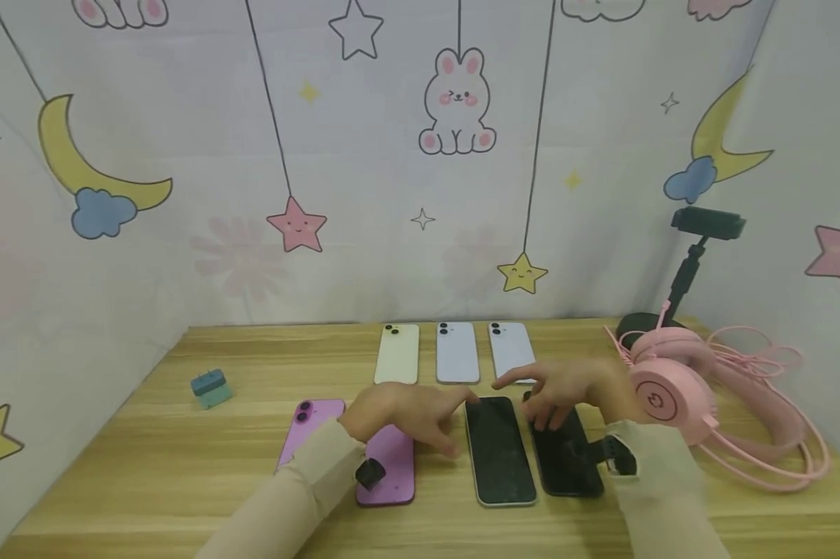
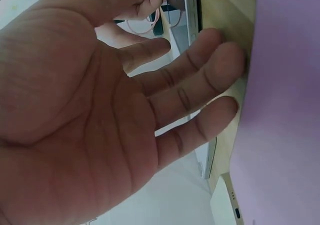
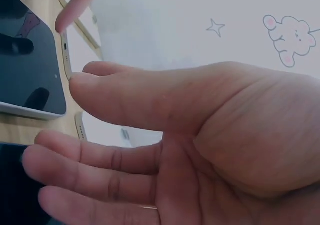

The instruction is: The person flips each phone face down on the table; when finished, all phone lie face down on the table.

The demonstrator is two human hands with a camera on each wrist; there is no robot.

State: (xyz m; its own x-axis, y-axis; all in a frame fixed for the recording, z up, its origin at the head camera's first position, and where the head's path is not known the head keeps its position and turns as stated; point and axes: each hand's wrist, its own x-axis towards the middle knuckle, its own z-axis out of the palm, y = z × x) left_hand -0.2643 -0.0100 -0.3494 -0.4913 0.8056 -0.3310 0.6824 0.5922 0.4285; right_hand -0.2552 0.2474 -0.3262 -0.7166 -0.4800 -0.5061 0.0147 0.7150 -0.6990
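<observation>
My left hand hovers over the upper end of a purple phone, holding nothing. Its extended index finger reaches the top left corner of a dark-screened phone lying face up. In the left wrist view the other fingers bend loosely beside the purple phone. Over the top of a black phone, also face up, is my right hand, its index finger pointing left and its palm without anything in it. The right wrist view has its fingers spread near the dark-screened phone and the black one.
Left of my left hand lies another purple phone, partly under the sleeve. Behind are a pale yellow phone and two whitish phones. Pink headphones and a black stand occupy the right; a small blue-green block sits left.
</observation>
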